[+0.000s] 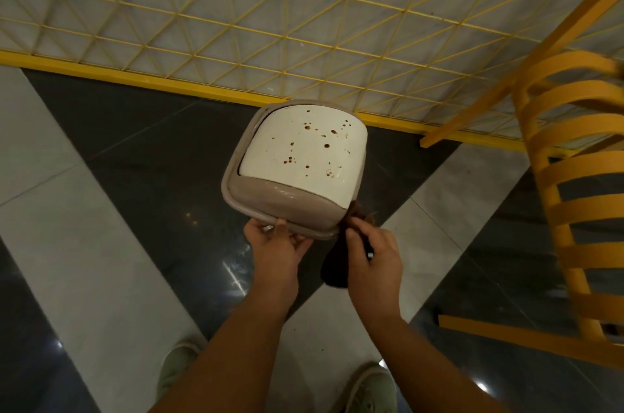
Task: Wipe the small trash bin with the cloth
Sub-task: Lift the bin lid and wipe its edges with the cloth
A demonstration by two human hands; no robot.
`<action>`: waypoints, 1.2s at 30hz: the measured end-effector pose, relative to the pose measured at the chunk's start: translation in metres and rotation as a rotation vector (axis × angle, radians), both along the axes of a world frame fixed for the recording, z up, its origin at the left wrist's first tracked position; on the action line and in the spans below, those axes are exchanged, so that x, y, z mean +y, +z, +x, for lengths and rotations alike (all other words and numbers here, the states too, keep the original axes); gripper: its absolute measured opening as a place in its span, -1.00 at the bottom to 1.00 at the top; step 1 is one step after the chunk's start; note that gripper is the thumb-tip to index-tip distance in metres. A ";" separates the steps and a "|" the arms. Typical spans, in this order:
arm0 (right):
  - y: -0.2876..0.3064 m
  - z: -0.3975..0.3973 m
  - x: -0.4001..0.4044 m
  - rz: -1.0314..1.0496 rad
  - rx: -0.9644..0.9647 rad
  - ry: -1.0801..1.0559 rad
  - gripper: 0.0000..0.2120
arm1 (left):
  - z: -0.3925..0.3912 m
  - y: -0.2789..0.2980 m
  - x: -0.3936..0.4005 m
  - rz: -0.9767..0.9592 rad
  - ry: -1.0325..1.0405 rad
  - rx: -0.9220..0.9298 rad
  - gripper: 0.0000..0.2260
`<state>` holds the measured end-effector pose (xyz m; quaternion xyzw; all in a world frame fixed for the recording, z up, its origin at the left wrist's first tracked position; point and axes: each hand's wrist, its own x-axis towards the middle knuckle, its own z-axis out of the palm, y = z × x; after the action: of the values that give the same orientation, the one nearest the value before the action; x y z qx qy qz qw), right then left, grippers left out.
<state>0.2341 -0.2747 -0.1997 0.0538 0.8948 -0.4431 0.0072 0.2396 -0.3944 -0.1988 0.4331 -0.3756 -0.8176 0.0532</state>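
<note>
Brown spots speckle the white swing lid (302,151) of the small trash bin (293,169), which stands on the tiled floor (111,264) just near of a yellow-framed wire mesh panel (236,14), with a yellow slatted chair (570,196) to its right. The bin is seen from above and its body below the greyish collar (280,206) is hidden.

The left hand (275,249) holds the near rim of the collar, fingers (280,222) curled over its edge, steadying the bin. The right hand (373,255) is closed around a dark brown cloth (337,264); one bunched end of it touches the near right corner of the bin where collar meets lid, while the rest hangs down between the two hands.

The move to come likely turns on this: the stains lie far and slightly left of the right hand, spread over the middle and far right part of the lid, and none sits at the corner where the cloth now touches. The right hand is the nearer one to them and already carries the cloth, so it would have to push away from the body across the lid. The lid looks hinged to swing, so pressure on it may tip it inward, which is probably why the left hand braces the rim.

How much of the cloth is folded inside the right palm cannot be made out. Two light shoes (179,368) show at the near edge, partly cut off by the forearms.
</note>
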 end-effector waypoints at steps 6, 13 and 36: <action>0.010 -0.033 -0.004 -0.014 -0.132 -0.066 -0.70 | 0.000 0.003 -0.004 0.021 0.031 -0.038 -0.77; -0.003 0.019 -0.017 0.029 -0.041 0.208 -0.73 | 0.009 -0.002 0.026 -0.034 -0.055 -0.167 -0.91; 0.001 -0.042 0.002 0.150 -0.066 0.141 -0.79 | 0.003 -0.002 -0.004 0.018 -0.057 -0.109 -0.86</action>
<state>0.1924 -0.2728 -0.1986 0.0056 0.9264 -0.3710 0.0639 0.2424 -0.3983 -0.2004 0.4667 -0.3828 -0.7972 0.0053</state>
